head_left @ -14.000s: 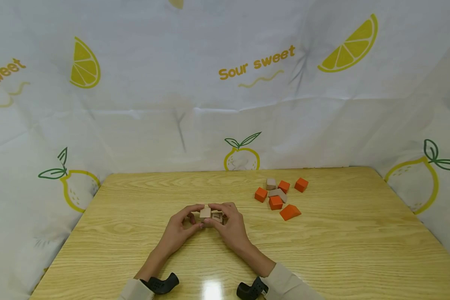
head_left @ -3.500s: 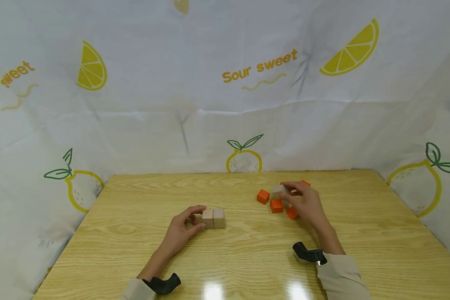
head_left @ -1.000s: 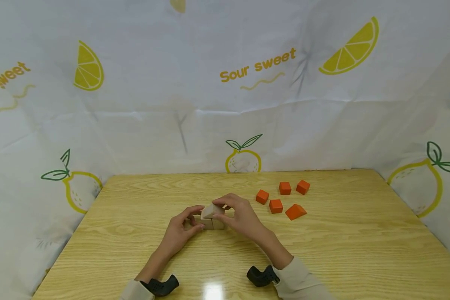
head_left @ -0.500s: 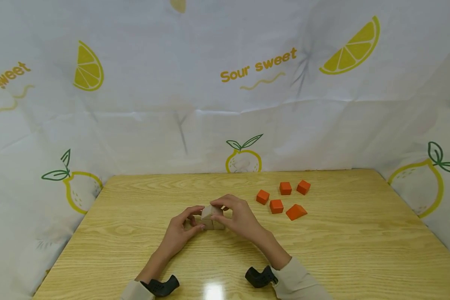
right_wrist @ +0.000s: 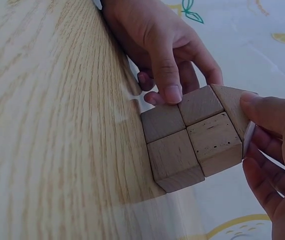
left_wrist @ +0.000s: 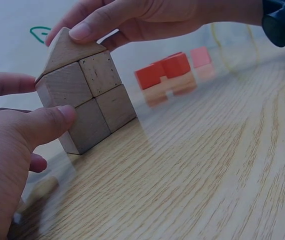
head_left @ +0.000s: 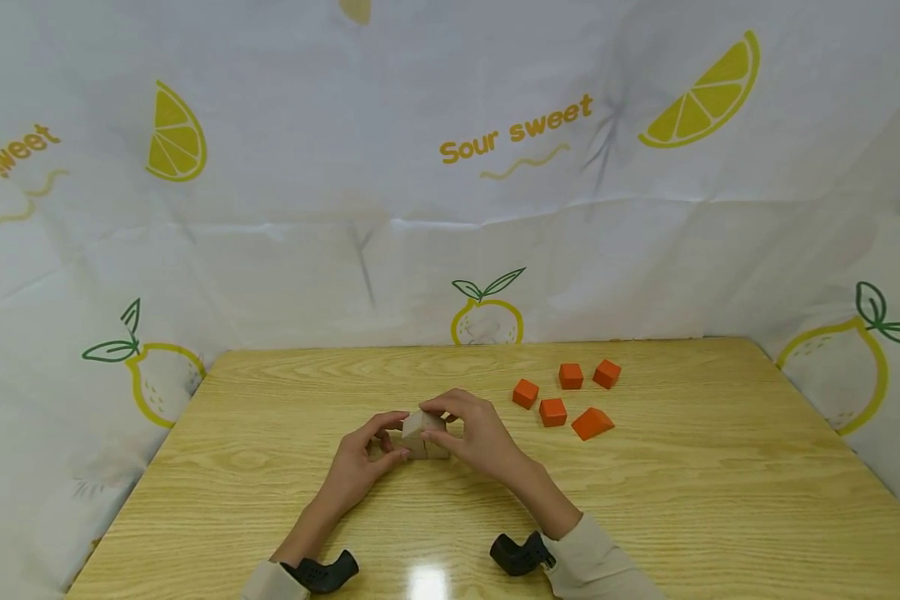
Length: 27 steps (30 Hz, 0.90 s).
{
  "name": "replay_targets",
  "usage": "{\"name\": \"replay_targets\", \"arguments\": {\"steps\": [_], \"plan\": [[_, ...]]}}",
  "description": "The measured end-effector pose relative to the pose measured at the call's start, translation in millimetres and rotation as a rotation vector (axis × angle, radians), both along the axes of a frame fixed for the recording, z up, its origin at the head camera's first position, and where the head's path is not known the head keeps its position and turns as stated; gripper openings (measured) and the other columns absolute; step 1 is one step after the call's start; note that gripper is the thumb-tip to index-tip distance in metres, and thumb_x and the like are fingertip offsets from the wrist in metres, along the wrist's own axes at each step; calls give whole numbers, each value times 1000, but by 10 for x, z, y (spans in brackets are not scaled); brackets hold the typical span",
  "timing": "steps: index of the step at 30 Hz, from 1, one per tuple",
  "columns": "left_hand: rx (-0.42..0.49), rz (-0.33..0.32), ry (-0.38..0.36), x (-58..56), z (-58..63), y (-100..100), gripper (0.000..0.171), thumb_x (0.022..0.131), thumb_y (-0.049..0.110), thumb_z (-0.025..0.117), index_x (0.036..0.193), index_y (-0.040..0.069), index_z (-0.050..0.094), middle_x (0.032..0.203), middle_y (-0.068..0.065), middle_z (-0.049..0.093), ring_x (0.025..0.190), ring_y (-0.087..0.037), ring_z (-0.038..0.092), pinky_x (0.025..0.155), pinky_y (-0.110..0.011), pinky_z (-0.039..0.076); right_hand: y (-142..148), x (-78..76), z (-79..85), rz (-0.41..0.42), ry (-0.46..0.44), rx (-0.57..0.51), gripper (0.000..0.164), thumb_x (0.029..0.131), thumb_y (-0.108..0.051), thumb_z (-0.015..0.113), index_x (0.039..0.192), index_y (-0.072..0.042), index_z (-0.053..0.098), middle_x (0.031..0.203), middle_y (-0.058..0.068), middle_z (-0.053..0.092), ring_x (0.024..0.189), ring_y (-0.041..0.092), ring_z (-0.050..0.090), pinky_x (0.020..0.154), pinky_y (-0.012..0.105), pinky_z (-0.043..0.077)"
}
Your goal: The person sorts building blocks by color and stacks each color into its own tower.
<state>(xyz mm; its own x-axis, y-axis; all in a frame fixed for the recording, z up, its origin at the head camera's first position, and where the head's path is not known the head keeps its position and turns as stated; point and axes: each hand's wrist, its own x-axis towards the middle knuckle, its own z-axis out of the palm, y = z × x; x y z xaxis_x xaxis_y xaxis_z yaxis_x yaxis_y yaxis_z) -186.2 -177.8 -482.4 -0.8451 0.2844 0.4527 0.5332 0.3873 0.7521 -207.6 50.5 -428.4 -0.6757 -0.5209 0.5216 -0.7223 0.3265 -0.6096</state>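
Natural wooden cubes (left_wrist: 100, 72) stand upright in two rows of two, one row on the other, flush together. A triangular wooden block (left_wrist: 65, 50) sits on top like a roof, long side down, as the left wrist view shows. My right hand (head_left: 483, 437) pinches this triangular block between thumb and fingers, from its right. At the stack's left side, my left hand (head_left: 356, 462) grips the cubes, thumb on the near face and fingers behind. From the head view, the hands partly cover the stack. One cube's face (right_wrist: 215, 142) is speckled with dark pits.
To the right and farther back lie several loose orange blocks: cubes (head_left: 526, 393) and a triangular one (head_left: 592, 423). They rest on the wood-grain table (head_left: 682, 500). A white cloth with lemon prints (head_left: 330, 275) hangs behind the table's far edge.
My right hand has brought the plain triangular block over from beside the orange blocks onto the cubes. Over the last second it has settled from tilted to level. My left hand stays at the stack.
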Motion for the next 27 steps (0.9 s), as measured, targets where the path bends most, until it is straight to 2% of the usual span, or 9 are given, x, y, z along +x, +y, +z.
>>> {"name": "replay_targets", "arguments": {"steps": [19, 24, 27], "plan": [[-11, 10, -5, 17, 6, -2, 49, 84, 16, 75, 129, 23, 58, 104, 8, 61, 77, -10, 54, 62, -28, 44, -7, 13, 14, -5, -20, 11, 34, 84, -15, 75, 115, -2, 67, 108, 2, 63, 90, 13, 59, 77, 34, 52], [-28, 21, 22, 26, 18, 23, 49, 82, 9, 75, 128, 17, 59, 103, 2, 62, 75, -13, 54, 59, -30, 42, -2, 15, 20, -11, -11, 16, 34, 84, -15, 75, 115, -4, 67, 109, 2, 62, 91, 14, 59, 77, 32, 52], [-38, 24, 31, 57, 81, 53, 49, 81, 3, 74, 128, 10, 59, 102, -4, 63, 74, -19, 55, 57, -34, 41, 10, 20, 32, -16, 1, 13, 35, 83, -15, 76, 116, -6, 66, 110, 2, 62, 92, 16, 59, 77, 32, 52]]}}
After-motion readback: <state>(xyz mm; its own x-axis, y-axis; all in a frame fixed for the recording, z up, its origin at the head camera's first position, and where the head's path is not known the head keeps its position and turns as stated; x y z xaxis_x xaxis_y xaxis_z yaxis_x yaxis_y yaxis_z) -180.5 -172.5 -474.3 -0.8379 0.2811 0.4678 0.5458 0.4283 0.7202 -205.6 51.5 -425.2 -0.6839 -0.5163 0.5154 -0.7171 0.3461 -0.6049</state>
